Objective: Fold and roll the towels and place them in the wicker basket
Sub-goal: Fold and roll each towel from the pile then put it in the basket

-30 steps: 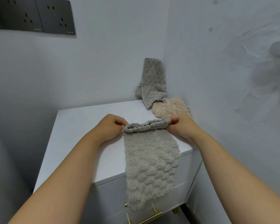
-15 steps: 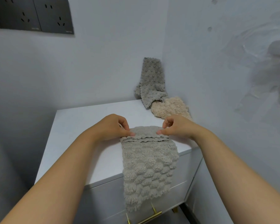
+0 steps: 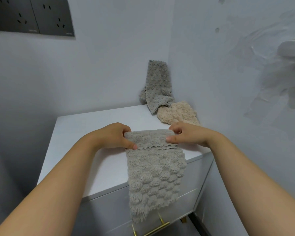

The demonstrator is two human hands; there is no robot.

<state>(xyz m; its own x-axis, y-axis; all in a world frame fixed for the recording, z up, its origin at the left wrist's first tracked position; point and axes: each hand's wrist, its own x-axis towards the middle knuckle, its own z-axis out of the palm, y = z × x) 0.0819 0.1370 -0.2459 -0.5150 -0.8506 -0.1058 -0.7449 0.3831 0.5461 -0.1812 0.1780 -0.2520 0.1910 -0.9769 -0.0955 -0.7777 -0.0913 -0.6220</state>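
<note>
No text could be read anywhere. Each of the two dark socket plates [image 3: 53, 16] on the wall [image 3: 100, 65], at the upper left, carried a small pale marking near its lower right corner, but the print was too small and blurred to make out.

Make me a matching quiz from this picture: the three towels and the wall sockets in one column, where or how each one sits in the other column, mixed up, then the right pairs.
Column one
1. light grey towel
2. dark grey towel
3. beige towel
4. wall sockets

Column two
A. leaning upright in the wall corner
B. crumpled on the cabinet top, by the right wall
C. far end folded over, near end hanging off the cabinet's front edge
D. mounted high up, at the upper left

Pairs: 1-C, 2-A, 3-B, 4-D
</note>
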